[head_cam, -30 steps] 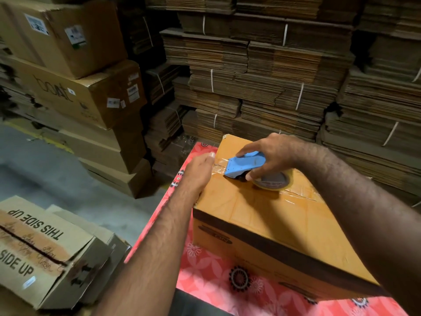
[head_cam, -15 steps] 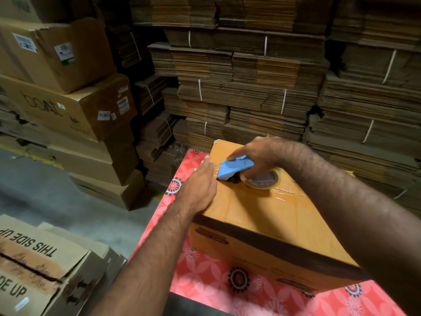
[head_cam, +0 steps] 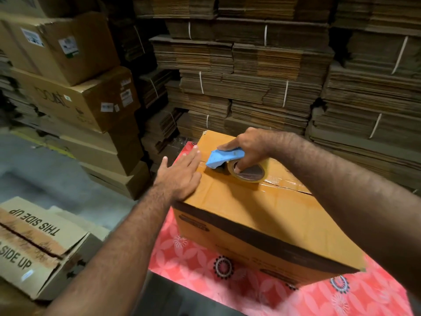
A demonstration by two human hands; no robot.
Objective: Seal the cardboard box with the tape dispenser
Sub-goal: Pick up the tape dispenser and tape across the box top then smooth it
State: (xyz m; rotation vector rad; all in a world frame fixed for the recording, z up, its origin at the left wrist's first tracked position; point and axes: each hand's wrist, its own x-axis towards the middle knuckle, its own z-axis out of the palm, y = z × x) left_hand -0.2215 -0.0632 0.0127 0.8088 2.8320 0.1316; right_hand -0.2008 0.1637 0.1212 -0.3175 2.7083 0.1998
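An orange-brown cardboard box (head_cam: pixel 250 215) stands closed on a red patterned cloth. A strip of clear tape (head_cam: pixel 280 180) runs along its top seam. My right hand (head_cam: pixel 248 148) grips the blue tape dispenser (head_cam: pixel 224 157) with its roll of tape (head_cam: pixel 249 175), held on the box top near the left end of the seam. My left hand (head_cam: pixel 182 175) lies flat with straight fingers on the box's top left edge, just left of the dispenser.
The red cloth (head_cam: pixel 193 265) covers the work surface under the box. Stacked cardboard boxes (head_cam: pixel 84 99) rise at the left. Bundles of flattened cartons (head_cam: pixel 262 76) fill the back wall. A "THIS SIDE UP" box (head_cam: pixel 38 245) sits low at the left on the grey floor.
My left hand has flattened onto the box's top left edge. The dispenser stays near the left end of the seam. The camera has tilted and shifted a little.
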